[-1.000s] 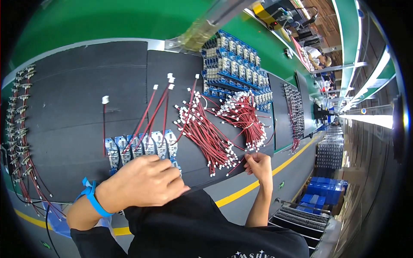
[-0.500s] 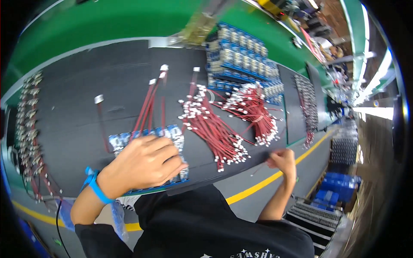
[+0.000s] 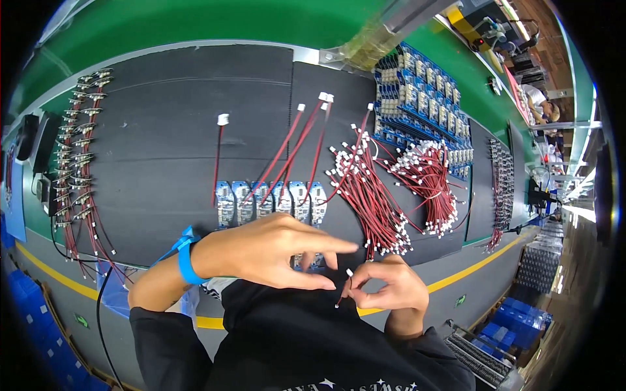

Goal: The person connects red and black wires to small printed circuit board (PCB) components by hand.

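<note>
My right hand (image 3: pixel 393 287) is closed in a pinch at the table's front edge. Between its thumb and index finger is a short connector cable (image 3: pixel 338 304), whose small white ends stick out. My left hand (image 3: pixel 277 251), with a blue wrist strap (image 3: pixel 186 257), has thumb and index finger spread toward that cable and holds nothing. Partly hidden beneath it is a panel of blue circuit boards (image 3: pixel 264 193). Several red-and-black cables (image 3: pixel 287 156) with white plugs lie across or beside the panel. One cable (image 3: pixel 219 156) lies apart, to their left.
Two heaps of connector cables, a nearer pile (image 3: pixel 372 208) and a bundle (image 3: pixel 430 186), lie to the right. Behind them rise stacked blue circuit panels (image 3: pixel 424 91). Wired boards stand in rows at the left (image 3: pixel 81 150) and far right (image 3: pixel 501 189). A metal post (image 3: pixel 391 29) stands behind the mat.
My left hand has lifted off the circuit panel and moved right. My right hand has come in toward it, and a short cable now shows in its pinch. The whole view has shifted.
</note>
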The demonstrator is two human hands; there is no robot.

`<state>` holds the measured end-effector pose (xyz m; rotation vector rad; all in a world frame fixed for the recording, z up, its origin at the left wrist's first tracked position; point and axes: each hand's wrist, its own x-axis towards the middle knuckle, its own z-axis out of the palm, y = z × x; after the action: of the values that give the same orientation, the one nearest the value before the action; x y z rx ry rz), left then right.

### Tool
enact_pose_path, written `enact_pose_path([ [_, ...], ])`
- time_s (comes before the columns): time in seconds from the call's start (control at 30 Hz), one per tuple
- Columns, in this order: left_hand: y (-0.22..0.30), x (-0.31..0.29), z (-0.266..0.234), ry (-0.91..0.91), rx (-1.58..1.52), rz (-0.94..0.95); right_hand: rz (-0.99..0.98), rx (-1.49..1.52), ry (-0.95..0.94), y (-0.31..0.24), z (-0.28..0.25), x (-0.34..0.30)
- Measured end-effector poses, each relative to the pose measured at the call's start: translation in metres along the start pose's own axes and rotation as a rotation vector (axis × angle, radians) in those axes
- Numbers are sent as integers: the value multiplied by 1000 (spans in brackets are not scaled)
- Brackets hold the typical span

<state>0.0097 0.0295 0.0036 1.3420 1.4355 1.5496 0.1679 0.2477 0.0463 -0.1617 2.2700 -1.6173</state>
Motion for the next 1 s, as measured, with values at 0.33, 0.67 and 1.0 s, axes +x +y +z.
enact_pose_path([
  [0.33,-6,-2,5,15,-196,-10,-144,-204,204,-10,10,28],
  [0.67,-5,-1,-7,125,-96,67,-80,-43,447,-9,23,34],
  [1.0,5,-12,-29,-261,157,-383,137,-429,370,-8,26,45],
])
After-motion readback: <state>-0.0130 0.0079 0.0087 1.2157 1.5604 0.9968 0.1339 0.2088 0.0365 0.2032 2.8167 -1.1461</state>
